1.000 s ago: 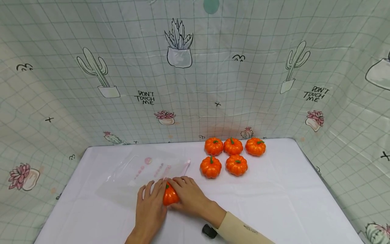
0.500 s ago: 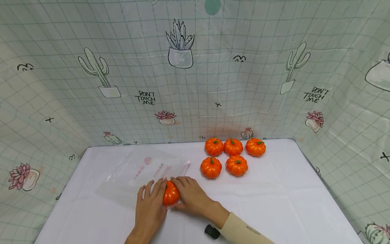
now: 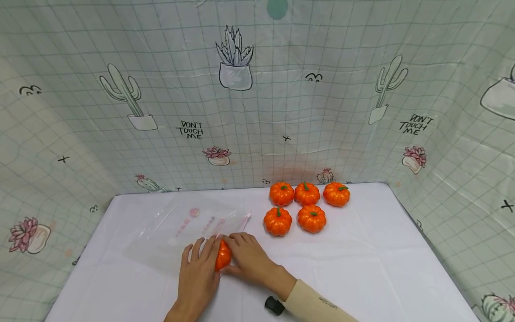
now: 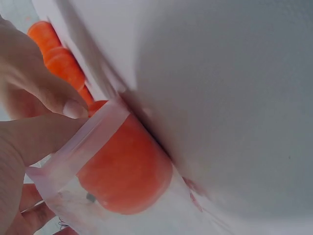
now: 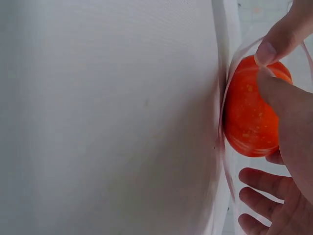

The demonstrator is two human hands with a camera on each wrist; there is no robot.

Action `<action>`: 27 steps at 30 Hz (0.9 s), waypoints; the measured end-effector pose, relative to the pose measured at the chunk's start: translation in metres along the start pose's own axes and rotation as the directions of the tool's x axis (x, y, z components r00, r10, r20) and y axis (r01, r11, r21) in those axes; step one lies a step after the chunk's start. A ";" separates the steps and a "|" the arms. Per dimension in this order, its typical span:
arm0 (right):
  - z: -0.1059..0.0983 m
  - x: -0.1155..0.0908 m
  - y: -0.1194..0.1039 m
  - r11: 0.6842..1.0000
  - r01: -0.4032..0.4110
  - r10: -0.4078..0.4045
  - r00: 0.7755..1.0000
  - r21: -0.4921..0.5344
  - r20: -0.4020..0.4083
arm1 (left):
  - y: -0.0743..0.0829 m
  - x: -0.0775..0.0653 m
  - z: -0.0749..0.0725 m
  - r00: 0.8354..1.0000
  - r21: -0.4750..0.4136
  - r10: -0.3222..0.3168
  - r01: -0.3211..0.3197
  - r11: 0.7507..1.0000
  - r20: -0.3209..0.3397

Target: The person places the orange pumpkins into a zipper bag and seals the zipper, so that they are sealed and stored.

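A small glossy orange pumpkin [image 3: 223, 256] sits between both hands at the mouth of a clear plastic bag [image 3: 169, 235] lying flat on the table. My left hand [image 3: 198, 279] holds the bag's mouth, its thumb by the pale pink rim [image 4: 93, 147] in the left wrist view. Behind the translucent film there, much of the pumpkin [image 4: 127, 171] shows inside the bag. From the right, my right hand [image 3: 250, 259] grips the pumpkin. In the right wrist view its thumb lies on the pumpkin's [image 5: 249, 117] near side. The left fingers partly hide the pumpkin from above.
Several more orange pumpkins [image 3: 277, 222] stand in two rows toward the back right of the white table [image 3: 362, 268]. A small black object [image 3: 274, 306] lies beside the right sleeve. Patterned cloth [image 3: 281, 103] hangs behind and at both sides.
The pumpkin has shifted slightly left, further beneath the left fingers. My right hand has moved left with it, while the left hand stays almost still.
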State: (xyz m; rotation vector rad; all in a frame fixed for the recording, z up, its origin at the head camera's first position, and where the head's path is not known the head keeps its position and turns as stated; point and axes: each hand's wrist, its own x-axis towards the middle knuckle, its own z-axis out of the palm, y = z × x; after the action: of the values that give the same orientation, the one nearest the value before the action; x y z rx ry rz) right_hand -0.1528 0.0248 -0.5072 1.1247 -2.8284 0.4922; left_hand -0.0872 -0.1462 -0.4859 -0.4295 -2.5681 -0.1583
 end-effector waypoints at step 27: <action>0.010 0.013 -0.011 0.975 -0.025 0.008 0.997 -0.222 -0.080 | 0.001 0.001 0.005 0.999 -0.005 0.043 -0.043 0.999 -0.002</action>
State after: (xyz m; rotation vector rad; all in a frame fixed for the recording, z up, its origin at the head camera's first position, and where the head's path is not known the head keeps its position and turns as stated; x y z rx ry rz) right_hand -0.1542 0.0059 -0.5117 1.0168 -2.7421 0.2073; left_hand -0.0903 -0.1441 -0.4895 -0.4860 -2.5545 -0.1495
